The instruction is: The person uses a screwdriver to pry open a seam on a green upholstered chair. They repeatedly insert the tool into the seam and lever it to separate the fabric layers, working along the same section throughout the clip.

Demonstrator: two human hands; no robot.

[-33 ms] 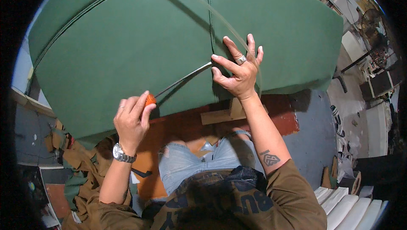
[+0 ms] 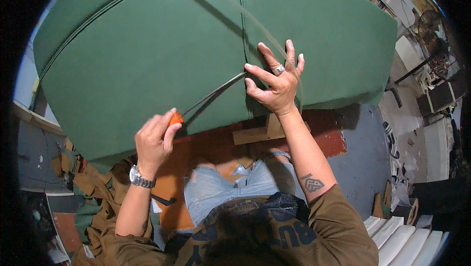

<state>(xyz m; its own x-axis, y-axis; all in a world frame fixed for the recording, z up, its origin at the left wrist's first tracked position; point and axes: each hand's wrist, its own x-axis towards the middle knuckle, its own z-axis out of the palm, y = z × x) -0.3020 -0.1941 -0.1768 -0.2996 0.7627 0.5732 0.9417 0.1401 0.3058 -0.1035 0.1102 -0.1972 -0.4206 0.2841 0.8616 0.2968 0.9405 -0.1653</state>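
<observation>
My left hand (image 2: 154,138) is closed round the orange handle of a long thin-shafted tool (image 2: 216,92) that looks like a screwdriver. Its metal shaft slants up to the right and bows a little. The tip meets the vertical seam (image 2: 244,35) of a large green upholstered piece (image 2: 137,70), where its very end is hidden. My right hand (image 2: 277,87) lies on the cover just right of the tip, fingers spread, thumb and forefinger at the seam. A translucent tube (image 2: 260,25) crosses the cover and runs past the right hand's fingers.
A wooden block (image 2: 260,134) sits under the piece's near edge, above a reddish board (image 2: 328,138). Brown fabric scraps (image 2: 98,202) lie at lower left. White padded strips (image 2: 407,244) are stacked at lower right, and a fan (image 2: 434,45) stands at far right.
My left hand has turned slightly, and the orange handle has shifted a little to the right. The shaft now bows more. My right hand stays in place.
</observation>
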